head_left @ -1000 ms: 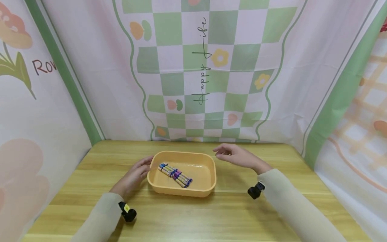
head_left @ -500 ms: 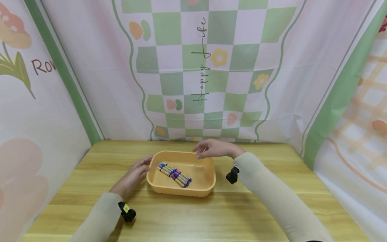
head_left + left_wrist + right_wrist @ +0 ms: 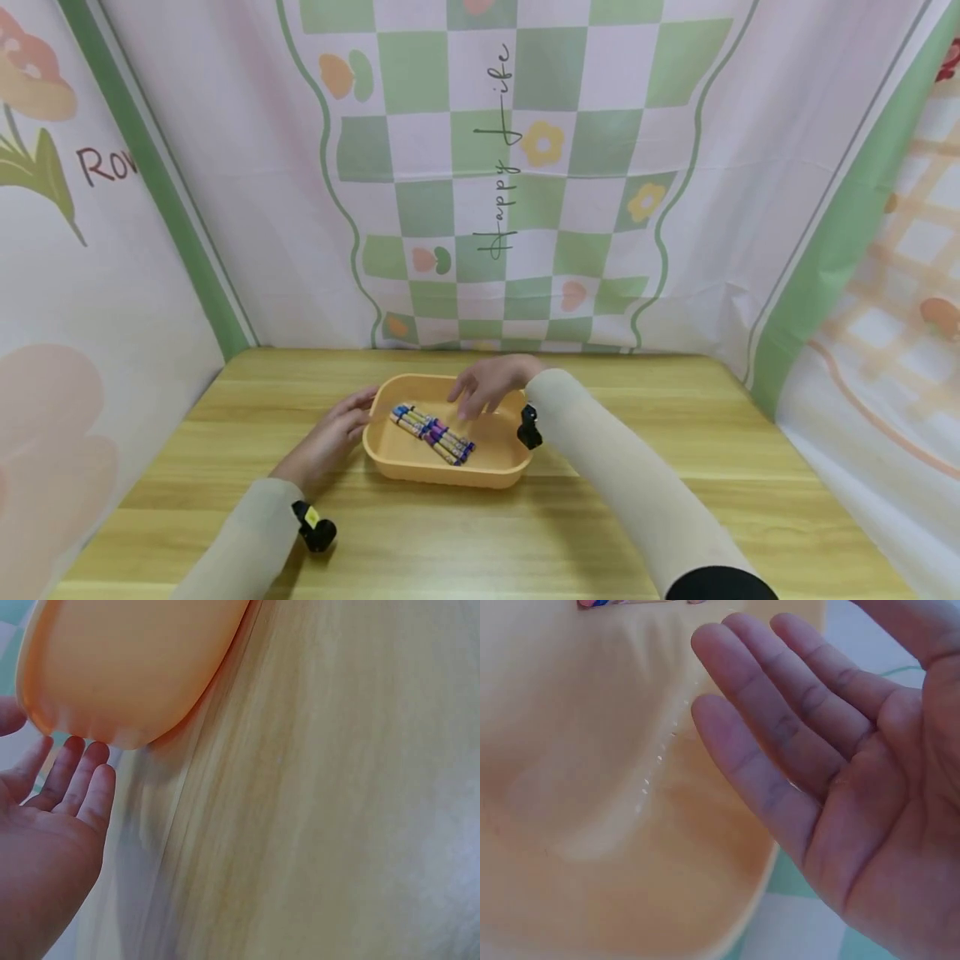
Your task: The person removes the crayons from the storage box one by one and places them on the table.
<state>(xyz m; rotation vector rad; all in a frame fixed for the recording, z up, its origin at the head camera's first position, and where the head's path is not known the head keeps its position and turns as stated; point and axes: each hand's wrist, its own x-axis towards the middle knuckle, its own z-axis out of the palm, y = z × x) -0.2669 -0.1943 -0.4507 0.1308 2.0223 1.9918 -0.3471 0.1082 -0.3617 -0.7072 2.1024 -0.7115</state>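
A shallow yellow-orange plastic basin [image 3: 450,477] sits on the table in the head view. Several slim sticks that look like crayons [image 3: 441,437], with pale wrappers and blue and purple parts, lie together in its left half. My left hand [image 3: 327,437] rests against the basin's left end; in the left wrist view its fingertips [image 3: 96,754] meet the outer wall, fairly straight. Over the basin's back right part hovers my right hand [image 3: 491,387], fingers pointing down and left toward the crayons. The right wrist view shows its fingers [image 3: 739,757] extended, holding nothing, with crayon ends at the top edge.
The wooden table [image 3: 465,550] extends on every side of the basin. A printed cloth [image 3: 420,142] with green checks hangs behind its back edge, and more cloth stands left and right. Each wrist carries a small black camera [image 3: 317,529].
My right hand has moved left from beside the basin, over its back rim, and down above its inside. The left hand, basin and crayons stay where they were.
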